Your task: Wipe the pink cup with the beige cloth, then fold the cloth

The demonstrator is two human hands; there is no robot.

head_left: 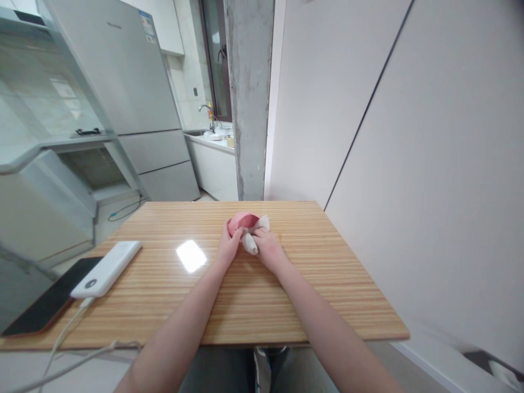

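A pink bowl-like vessel (242,219) is tipped on its side near the far middle of the table, its opening turned toward me and to the right. My left hand (230,240) grips its left side, thumb at the rim. In my right hand (267,243) is a crumpled white cloth (250,243), bunched at the vessel's opening. One end of the cloth sticks up beyond my fingers, another hangs toward me. My right fingertips are partly hidden by the cloth and the rim.
The wood-grain table (327,284) carries a white power bank (107,268) with a cable (67,327) at the left. Beside it lies a dark flat tablet-like object (53,295). A white wall panel (409,164) runs along the right, and a fridge (135,87) stands beyond.
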